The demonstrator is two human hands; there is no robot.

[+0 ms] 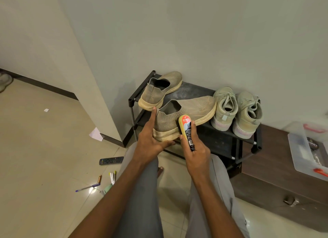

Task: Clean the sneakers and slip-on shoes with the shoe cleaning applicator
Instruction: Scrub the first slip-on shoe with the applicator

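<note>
Beige slip-on shoe [184, 113] is gripped at the heel by left hand [150, 142], applicator [186, 129] clasped in right hand [195, 152] against its right side.

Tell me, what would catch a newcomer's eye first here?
The two hands in the middle: the left hand steadies a beige slip-on shoe at its heel, while the right hand presses a yellow shoe cleaning applicator against it. Beside it, on the black rack, stands a pair of pale sneakers.

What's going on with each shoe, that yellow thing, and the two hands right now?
Near slip-on shoe: heel held at rack edge.
Far slip-on shoe: resting on rack.
Sneakers: standing side by side, untouched.
Applicator: pressed against near shoe's heel.
Left hand: holds the heel.
Right hand: grips applicator.
</note>
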